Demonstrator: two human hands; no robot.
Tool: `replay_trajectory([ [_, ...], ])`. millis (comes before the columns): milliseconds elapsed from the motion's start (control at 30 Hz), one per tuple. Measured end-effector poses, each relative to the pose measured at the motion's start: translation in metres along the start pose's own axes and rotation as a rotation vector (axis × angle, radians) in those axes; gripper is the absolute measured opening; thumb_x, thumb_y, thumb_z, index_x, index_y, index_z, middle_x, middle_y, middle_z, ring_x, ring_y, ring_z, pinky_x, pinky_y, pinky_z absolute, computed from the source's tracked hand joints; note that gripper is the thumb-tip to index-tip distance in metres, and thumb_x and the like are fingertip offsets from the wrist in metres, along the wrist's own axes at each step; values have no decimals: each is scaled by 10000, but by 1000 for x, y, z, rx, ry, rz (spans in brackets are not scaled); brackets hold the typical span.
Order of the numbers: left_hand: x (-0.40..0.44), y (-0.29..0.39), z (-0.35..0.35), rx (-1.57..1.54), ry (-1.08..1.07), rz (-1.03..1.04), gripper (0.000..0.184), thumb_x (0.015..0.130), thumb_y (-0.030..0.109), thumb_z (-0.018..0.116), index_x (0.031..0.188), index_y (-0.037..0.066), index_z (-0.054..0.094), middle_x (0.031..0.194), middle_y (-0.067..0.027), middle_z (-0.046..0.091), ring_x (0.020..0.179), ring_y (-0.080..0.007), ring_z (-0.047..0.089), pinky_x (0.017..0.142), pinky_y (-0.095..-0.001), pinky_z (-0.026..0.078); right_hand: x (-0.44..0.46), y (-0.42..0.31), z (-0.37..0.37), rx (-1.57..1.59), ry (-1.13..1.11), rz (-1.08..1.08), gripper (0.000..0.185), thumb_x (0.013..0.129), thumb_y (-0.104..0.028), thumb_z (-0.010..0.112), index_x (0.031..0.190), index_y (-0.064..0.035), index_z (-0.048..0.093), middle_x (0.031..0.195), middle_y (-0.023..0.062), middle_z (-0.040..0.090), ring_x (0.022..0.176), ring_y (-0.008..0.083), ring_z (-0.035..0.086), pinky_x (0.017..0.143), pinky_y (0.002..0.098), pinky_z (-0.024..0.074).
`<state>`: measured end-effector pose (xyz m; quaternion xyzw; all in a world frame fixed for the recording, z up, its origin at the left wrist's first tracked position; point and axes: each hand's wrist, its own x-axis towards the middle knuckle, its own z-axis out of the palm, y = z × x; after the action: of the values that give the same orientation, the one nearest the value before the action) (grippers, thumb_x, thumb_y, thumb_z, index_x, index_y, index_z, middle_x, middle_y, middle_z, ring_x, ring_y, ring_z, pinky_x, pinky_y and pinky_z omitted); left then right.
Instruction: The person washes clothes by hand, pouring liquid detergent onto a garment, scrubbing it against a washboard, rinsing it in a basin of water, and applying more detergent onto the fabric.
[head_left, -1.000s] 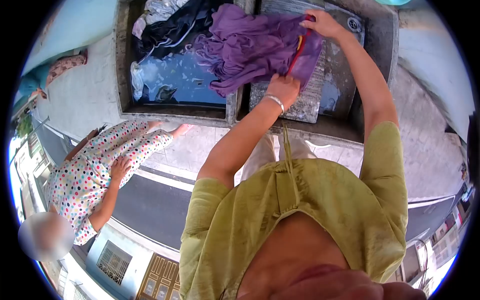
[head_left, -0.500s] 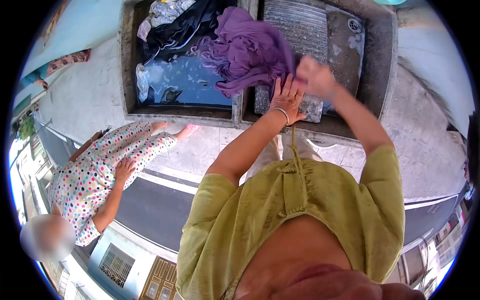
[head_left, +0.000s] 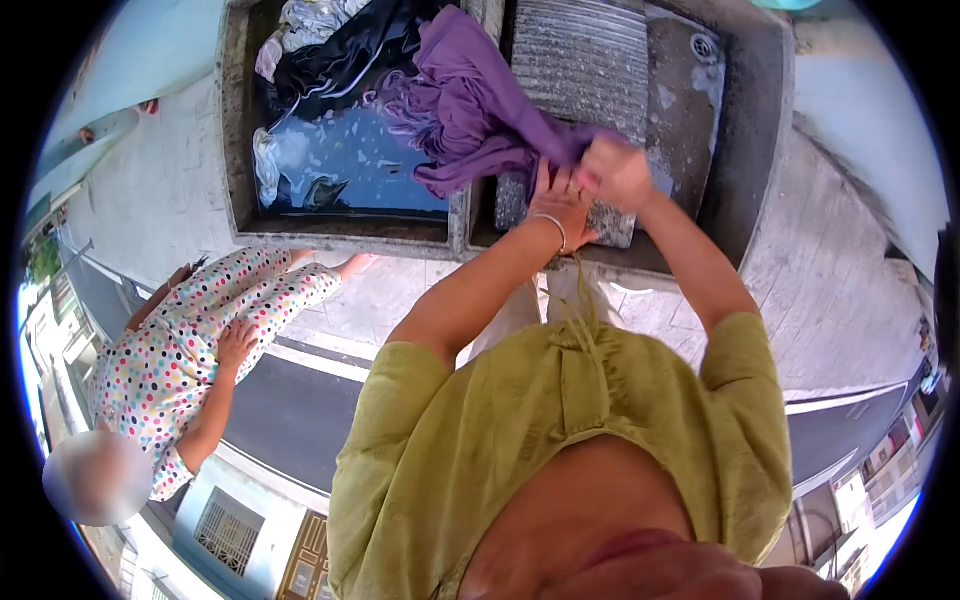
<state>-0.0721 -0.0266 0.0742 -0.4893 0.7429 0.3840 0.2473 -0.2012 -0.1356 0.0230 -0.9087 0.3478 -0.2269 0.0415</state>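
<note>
A bunched purple cloth hangs over the divider between two basins, one side reaching the water. Its other end stretches across the ridged stone washboard to my right hand, which is closed around it. My left hand, with a bangle at the wrist, lies flat on the lower part of the washboard with fingers stretched out. Those fingertips touch the cloth's edge, close beside my right fist. The fist is slightly blurred.
Water with suds fills the left basin, where a black garment and white cloths lie. A drain sits in the right basin. Another person in a dotted outfit stands at left beside the concrete rim.
My right fist has moved slightly down beside my left fingers, and more purple cloth now stretches toward it. My left hand stays pressed on the washboard. The view has shifted slightly.
</note>
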Motion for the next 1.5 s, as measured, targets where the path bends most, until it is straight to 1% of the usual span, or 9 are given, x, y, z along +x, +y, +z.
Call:
replay_trajectory([
  [167,-5,-6,9,-26,338,77,969,749,524,605,1432,75,85,1487,-180,-38,1368,-360,-71,1052,-581,-8,71,61,48,-130,8,209,244,811,-319,581,694,-106,564,715,80,572,588,285,612,451,409,485],
  [367,-2,-2,-5,6,85,28,954,772,529,572,1435,73,60,1487,-179,-29,1369,-356,-68,1048,-587,-13,-16,-31,-20,230,-31,-121,193,767,-274,625,678,-125,541,727,53,568,514,233,571,447,372,486],
  [600,-8,-4,3,49,261,38,956,770,530,573,1436,72,62,1489,-176,-56,1368,-358,-78,1047,-591,-1,73,39,32,-158,-70,312,197,800,-295,563,713,-119,568,712,89,608,598,264,622,495,397,491],
  [767,-2,-2,-4,64,97,22,958,768,541,571,1437,77,66,1487,-185,-33,1369,-361,-71,1047,-591,-8,-5,-35,-6,103,30,-108,119,742,-223,623,732,-123,559,735,64,590,568,262,594,506,401,497],
  [933,-7,-3,-4,11,223,54,927,792,497,573,1436,73,58,1487,-184,-44,1368,-349,-104,1052,-584,2,70,49,41,-111,-149,386,239,816,-332,557,825,-94,572,808,103,627,676,301,626,563,414,505],
  [1067,2,-14,14,-76,401,115,768,823,371,569,1425,117,164,1493,-144,7,1379,-301,17,1055,-571,45,85,48,34,-57,-226,451,330,837,-416,531,838,-90,582,847,126,640,779,321,621,666,417,503],
  [1133,8,-21,10,35,637,104,541,836,266,535,1331,128,368,1419,-150,273,1307,-304,268,1020,-519,251,84,65,13,103,-304,499,342,814,-423,586,845,-83,598,857,131,644,815,310,619,722,400,490],
  [1233,12,-32,-8,-97,481,102,221,824,152,478,1008,124,598,1017,-127,621,953,-280,605,721,-383,505,82,96,-10,443,-429,471,316,745,-298,705,965,-81,636,855,132,647,790,261,617,738,353,483],
  [1500,-34,-2,-34,20,-45,38,334,845,147,470,1161,107,568,1254,-134,504,1137,-327,504,900,-448,433,44,80,41,145,-133,443,305,777,-317,667,1012,-135,598,997,115,577,912,313,579,778,401,483],
])
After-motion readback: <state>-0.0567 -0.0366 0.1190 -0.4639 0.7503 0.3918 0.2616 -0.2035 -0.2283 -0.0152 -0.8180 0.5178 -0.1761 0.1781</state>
